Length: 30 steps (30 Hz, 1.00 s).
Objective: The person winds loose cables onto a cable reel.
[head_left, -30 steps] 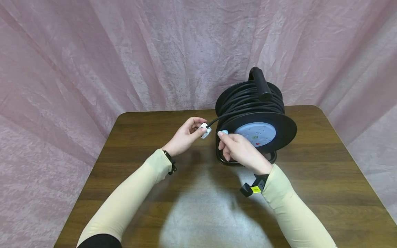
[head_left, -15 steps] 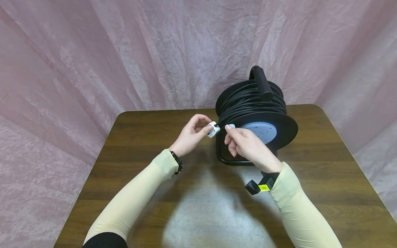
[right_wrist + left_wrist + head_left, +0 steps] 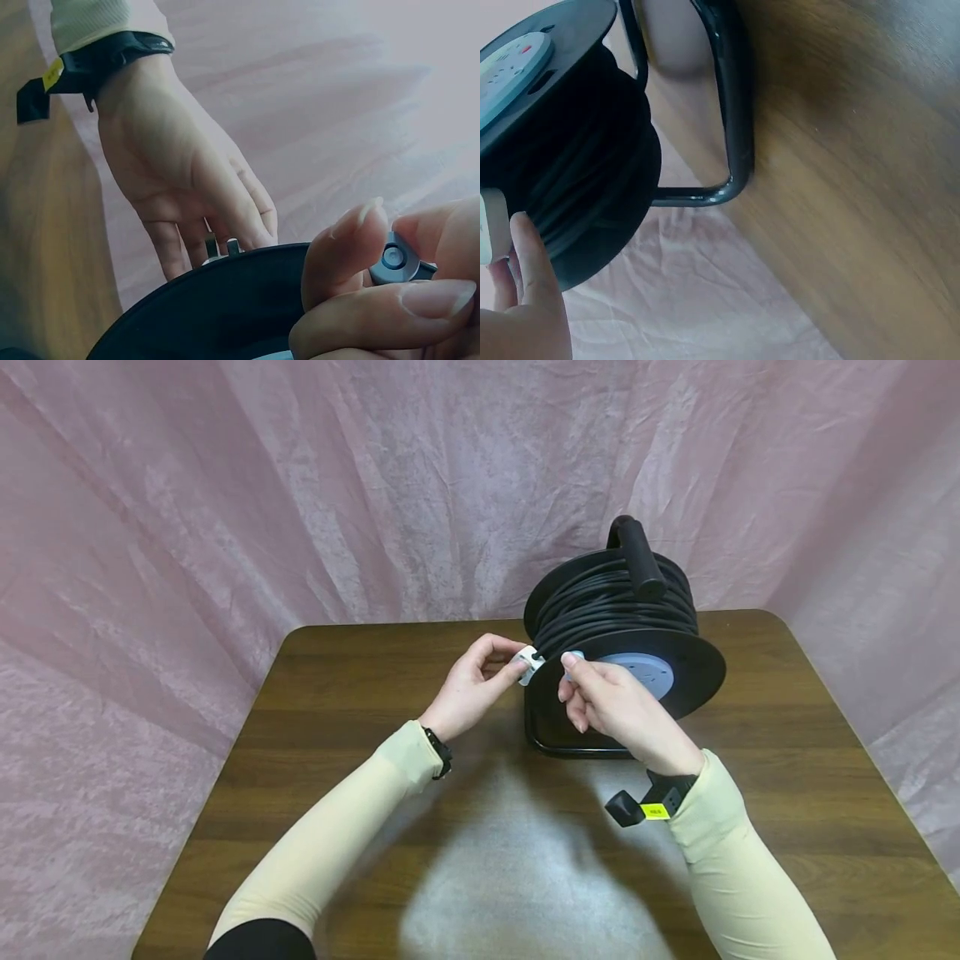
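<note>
Cable reel (image 3: 626,635) blocks table (image 3: 352,710) back-right – handle (image 3: 637,558) sticks up on top, frame (image 3: 558,745) at base. Left half, near edge open. Curtain (image 3: 300,485) walls off behind.

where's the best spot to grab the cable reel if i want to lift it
Probably the black carry handle at the top of the cable reel, coming from above. It is a thick bar standing clear above the wound cable, with room for fingers to curl round it. The flanges are wide and flat, and both hands already work at the front rim.
</note>
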Tool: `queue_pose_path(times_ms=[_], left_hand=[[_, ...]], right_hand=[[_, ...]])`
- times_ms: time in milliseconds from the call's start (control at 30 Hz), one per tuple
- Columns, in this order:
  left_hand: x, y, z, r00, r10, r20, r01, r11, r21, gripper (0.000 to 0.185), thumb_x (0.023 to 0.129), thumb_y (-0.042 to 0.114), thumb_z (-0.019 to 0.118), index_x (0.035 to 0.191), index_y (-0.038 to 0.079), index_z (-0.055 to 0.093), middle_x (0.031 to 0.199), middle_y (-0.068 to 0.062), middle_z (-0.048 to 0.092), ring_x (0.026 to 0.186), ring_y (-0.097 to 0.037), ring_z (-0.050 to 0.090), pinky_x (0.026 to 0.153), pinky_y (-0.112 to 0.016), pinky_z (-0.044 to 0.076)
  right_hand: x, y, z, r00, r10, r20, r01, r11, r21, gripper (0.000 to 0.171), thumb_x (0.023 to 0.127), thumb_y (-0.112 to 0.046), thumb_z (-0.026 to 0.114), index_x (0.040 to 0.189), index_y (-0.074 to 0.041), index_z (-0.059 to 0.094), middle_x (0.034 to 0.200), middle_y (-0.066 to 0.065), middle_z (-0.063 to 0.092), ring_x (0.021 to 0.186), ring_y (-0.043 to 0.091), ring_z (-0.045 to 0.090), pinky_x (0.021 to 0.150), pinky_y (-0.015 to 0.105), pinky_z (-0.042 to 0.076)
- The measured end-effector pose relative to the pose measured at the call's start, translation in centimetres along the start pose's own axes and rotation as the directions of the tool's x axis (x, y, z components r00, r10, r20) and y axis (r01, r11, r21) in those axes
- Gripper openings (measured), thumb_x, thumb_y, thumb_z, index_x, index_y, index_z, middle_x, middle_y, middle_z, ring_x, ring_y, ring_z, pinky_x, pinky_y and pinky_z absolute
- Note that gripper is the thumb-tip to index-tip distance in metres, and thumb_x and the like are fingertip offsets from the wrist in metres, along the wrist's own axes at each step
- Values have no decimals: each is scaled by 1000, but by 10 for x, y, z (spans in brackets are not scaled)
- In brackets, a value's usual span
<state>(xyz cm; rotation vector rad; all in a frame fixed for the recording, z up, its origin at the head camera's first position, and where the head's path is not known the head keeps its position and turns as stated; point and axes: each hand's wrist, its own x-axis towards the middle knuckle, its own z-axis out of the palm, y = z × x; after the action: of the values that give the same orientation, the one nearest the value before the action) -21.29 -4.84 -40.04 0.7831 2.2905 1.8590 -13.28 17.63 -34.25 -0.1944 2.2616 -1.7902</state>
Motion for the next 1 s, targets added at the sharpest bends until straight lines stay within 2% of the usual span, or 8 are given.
queue_pose_path(times_ms=[167, 367, 667, 867, 1000], left_hand=[[-1, 1, 0, 998, 54, 16, -55, 998, 20, 32, 103, 26, 66, 134, 20, 63, 131, 6, 60, 120, -15, 59, 95, -37, 53], [1, 4, 5, 992, 126, 11, -126, 992, -21, 39, 104, 15, 64, 143, 15, 60, 137, 2, 54, 126, -20, 54, 97, -35, 52], [-1, 38, 12, 989, 149, -4, -149, 988, -30, 44, 105, 8, 59, 148, 5, 54, 142, -6, 50, 121, -17, 52, 94, -33, 50], [5, 47, 18, 976, 220, 1, -220, 975, 7, 44, 103, 3, 60, 147, 1, 53, 148, -9, 50, 131, -15, 48, 102, -33, 47], [11, 43, 19, 964, 264, 0, -264, 964, 28, 44, 103, 3, 60, 147, 1, 54, 150, -10, 50, 134, -14, 47, 105, -35, 45]], right_hand=[[-3, -3, -5, 1000, -3, -10, 4, 1000, 20, 69, 107, -56, 45, 99, 11, 58, 67, 13, 54, 56, 19, 45, 46, 28, 29], [-6, -6, -12, 999, -13, -31, 15, 998, 68, 68, 108, -53, 45, 98, 14, 56, 67, 11, 53, 57, 18, 48, 47, 27, 32], [-16, -7, -26, 996, -21, -86, 24, 999, 33, 72, 106, -57, 46, 100, 15, 54, 64, 9, 53, 53, 18, 43, 43, 32, 26], [-24, -9, -39, 992, -31, -119, 36, 999, 39, 67, 107, -52, 47, 95, 13, 54, 63, 7, 53, 53, 17, 45, 42, 33, 27], [-26, -8, -43, 990, -34, -136, 40, 998, 40, 66, 107, -52, 47, 95, 12, 54, 63, 7, 53, 54, 17, 46, 42, 33, 27]])
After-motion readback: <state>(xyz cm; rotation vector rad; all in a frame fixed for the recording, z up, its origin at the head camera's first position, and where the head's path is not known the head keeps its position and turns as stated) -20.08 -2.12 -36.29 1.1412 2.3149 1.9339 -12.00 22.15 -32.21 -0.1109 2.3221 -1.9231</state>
